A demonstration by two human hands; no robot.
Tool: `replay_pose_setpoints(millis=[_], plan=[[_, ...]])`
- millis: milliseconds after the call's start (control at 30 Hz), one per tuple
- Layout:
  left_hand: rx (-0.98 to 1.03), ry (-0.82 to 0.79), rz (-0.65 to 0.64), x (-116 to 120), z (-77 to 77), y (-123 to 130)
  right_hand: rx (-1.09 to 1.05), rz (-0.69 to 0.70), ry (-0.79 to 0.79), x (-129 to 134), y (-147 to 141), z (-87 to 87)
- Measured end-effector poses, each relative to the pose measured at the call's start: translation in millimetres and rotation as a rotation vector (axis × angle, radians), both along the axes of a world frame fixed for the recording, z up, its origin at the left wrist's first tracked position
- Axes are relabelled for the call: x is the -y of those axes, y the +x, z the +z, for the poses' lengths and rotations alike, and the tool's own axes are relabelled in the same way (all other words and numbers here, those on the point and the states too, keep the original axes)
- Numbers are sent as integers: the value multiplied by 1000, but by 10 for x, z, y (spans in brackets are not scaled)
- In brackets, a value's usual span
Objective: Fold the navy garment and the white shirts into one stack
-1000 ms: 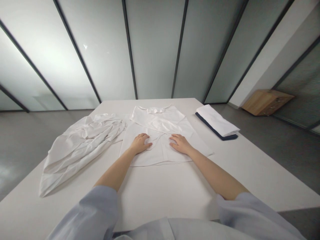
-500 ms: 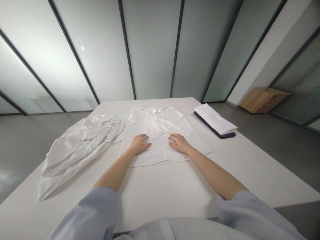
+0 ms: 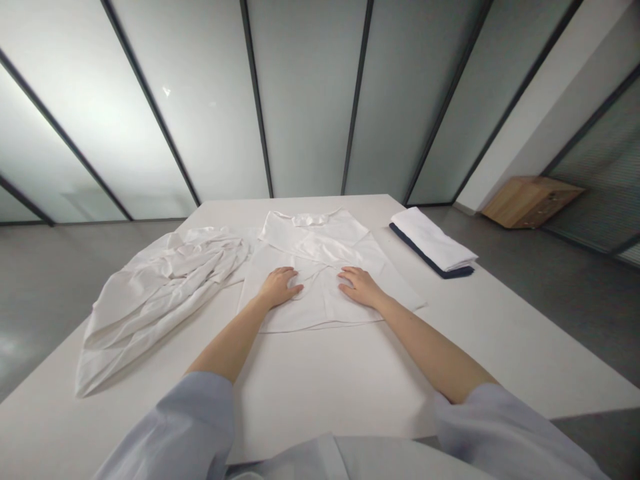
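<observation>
From my seat at the feed, I read the table as a dial centred on the white garment, with twelve at the far edge; the garment lies spread mid-table, its collar at twelve and its hem at six; the fabric is mostly flat, with soft creases across the middle.

I have the left hand at about eight, palm down on the garment; I have the right hand at about four, laid the same way; the two are well apart, thumbs turned in towards each other, fingers loosely spread and resting on the cloth; how hard they press I cannot tell.

At nine I see a crumpled white cloth, heaped in long folds and trailing to a point towards eight; its inner edge comes close to the garment, but whether they touch I cannot tell.

At two lies a folded white cloth, stacked on a folded navy cloth, well apart from the right hand; farther out at two, a wooden cabinet stands beyond the table; frosted panels with dark bars rise at twelve.
</observation>
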State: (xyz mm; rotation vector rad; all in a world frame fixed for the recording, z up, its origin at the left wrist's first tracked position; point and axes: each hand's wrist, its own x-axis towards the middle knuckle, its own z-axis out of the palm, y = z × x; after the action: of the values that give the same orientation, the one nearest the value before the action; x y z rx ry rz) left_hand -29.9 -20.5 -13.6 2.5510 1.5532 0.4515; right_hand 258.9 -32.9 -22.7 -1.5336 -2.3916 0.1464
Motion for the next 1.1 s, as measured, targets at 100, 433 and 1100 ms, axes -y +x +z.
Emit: replay_pose_setpoints(millis=[100,433,1100], plan=[[5,2,4,8,3,4,-7,-4,-10,-7,1,-9],[-22,9,-18,71,155,138,-112,13,68,-47,16,-29],[-273,50,20,188,281,271,108,37,-5,126,-125,170]])
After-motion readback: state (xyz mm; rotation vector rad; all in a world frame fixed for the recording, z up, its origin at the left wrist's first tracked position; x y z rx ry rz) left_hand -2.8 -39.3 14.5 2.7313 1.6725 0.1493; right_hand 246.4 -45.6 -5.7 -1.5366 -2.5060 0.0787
